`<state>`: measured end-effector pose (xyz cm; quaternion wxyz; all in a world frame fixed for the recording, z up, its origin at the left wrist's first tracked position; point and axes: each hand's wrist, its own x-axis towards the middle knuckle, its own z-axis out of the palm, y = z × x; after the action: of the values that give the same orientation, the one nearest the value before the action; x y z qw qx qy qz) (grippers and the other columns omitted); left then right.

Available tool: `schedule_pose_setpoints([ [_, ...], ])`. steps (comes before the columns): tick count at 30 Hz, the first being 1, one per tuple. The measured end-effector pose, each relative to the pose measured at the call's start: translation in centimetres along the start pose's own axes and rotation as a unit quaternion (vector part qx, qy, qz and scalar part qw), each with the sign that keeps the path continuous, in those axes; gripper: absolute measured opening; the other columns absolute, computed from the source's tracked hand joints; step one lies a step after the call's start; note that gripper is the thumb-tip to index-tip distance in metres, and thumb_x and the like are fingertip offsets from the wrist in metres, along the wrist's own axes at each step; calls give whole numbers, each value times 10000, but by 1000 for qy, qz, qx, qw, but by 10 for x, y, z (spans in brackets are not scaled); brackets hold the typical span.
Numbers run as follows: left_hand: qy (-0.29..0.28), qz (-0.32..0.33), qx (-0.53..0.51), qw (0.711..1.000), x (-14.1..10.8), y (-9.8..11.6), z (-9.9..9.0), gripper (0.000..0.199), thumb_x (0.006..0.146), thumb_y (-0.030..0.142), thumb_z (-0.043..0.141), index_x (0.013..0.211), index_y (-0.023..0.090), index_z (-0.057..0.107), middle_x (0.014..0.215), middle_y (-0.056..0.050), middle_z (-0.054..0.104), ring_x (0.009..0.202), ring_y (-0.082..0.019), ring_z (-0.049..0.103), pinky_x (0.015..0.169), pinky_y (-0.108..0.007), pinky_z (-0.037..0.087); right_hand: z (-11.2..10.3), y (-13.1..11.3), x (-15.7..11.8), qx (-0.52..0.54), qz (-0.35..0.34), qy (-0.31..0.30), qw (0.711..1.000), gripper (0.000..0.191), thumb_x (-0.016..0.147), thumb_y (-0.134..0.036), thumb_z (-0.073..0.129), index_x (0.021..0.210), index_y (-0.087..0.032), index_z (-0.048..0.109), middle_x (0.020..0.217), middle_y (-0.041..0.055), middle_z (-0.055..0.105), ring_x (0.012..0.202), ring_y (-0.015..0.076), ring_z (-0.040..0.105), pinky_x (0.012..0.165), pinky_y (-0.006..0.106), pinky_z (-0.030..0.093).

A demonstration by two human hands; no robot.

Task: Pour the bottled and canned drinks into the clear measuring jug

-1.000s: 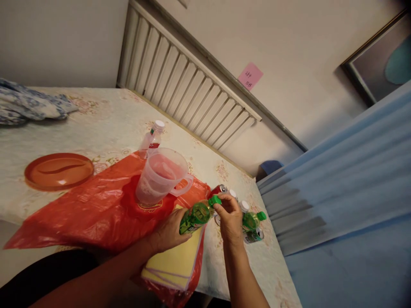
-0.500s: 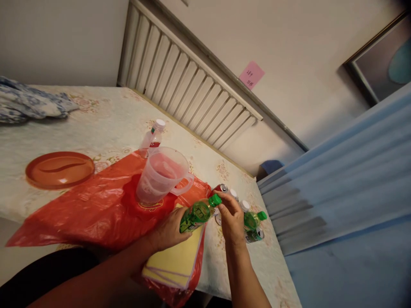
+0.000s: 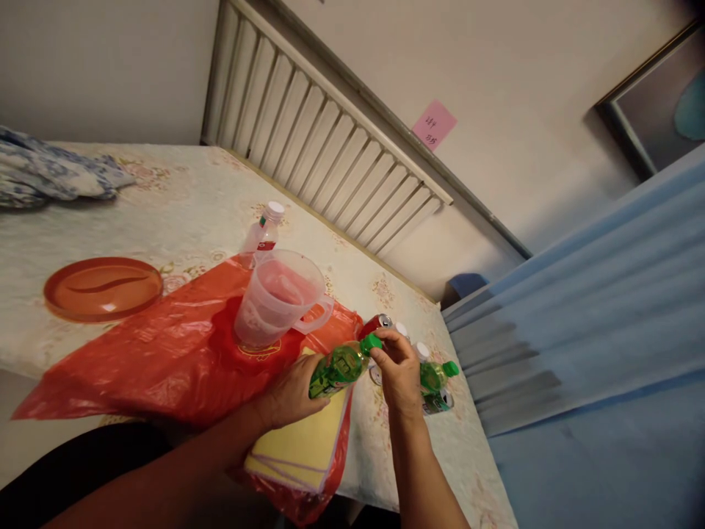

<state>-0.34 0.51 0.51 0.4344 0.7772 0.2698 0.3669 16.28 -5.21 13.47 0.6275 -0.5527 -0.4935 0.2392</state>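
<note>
My left hand (image 3: 300,393) is wrapped round the lower body of a small green-labelled drink bottle (image 3: 340,369), tilted with its neck up to the right. At the neck, the thumb and fingers of my right hand (image 3: 401,367) close on the green bottle cap (image 3: 371,344), which sits on the bottle. Behind the bottle, a clear plastic measuring jug (image 3: 280,297) stands on a red plastic bag (image 3: 159,360). Folded yellow cloths (image 3: 300,448) lie below the bottle, partly covered by my left hand and forearm.
Beyond my right hand stand a red can (image 3: 377,323), another green bottle (image 3: 435,376), a green can (image 3: 440,401) and white-capped bottles. A clear bottle (image 3: 267,228) is behind the jug. An orange plate (image 3: 103,289) lies left. The table meets a radiator (image 3: 319,132) and blue curtain (image 3: 595,353).
The fingers of my right hand have shifted slightly at the cap, and more of the red can shows. The bottle stays almost in place in my left hand.
</note>
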Motion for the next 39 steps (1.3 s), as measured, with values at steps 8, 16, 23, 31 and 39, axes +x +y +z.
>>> schedule_pose_setpoints([
  [8, 2, 3, -8, 1000, 0, -3, 0, 552, 652, 233, 727, 1177, 226, 556, 1100, -68, 639, 1023, -276, 607, 927, -418, 484, -2, 4, 1, -38, 6, 4, 999, 349, 624, -315, 843, 940, -228, 724, 966, 32, 688, 897, 214, 619, 818, 331, 498],
  [16, 7, 4, -13, 1000, 1, -3, 1, 543, 656, 248, 719, 1177, 226, 566, 1116, -72, 637, 1036, -290, 605, 935, -432, 481, -3, -3, -2, 49, 24, -39, 998, 417, 712, -346, 806, 1103, -246, 705, 1123, 87, 719, 1056, 272, 649, 867, 396, 519],
  [23, -6, 7, 1, 1000, 1, 0, -1, 521, 671, 239, 704, 1167, 203, 552, 1084, -78, 629, 1017, -279, 604, 911, -417, 486, -1, 6, 0, 19, 19, 4, 1000, 471, 616, -299, 868, 1056, -243, 709, 1019, 39, 722, 933, 224, 656, 838, 352, 515],
  [31, -4, 19, 18, 1000, 2, 2, 0, 480, 680, 218, 691, 1137, 191, 545, 1064, -82, 625, 1001, -268, 600, 893, -405, 485, -2, 4, -2, 31, 27, -15, 999, 514, 673, -314, 837, 1153, -235, 670, 1024, 57, 718, 937, 219, 658, 810, 343, 518],
  [39, -6, 16, 19, 1000, 2, -1, 1, 487, 679, 237, 697, 1139, 200, 538, 1080, -78, 626, 1006, -265, 604, 894, -404, 486, 0, 7, -4, 73, 0, -41, 996, 608, 710, -341, 817, 1276, -256, 613, 1187, 82, 674, 1102, 242, 615, 927, 382, 483],
])
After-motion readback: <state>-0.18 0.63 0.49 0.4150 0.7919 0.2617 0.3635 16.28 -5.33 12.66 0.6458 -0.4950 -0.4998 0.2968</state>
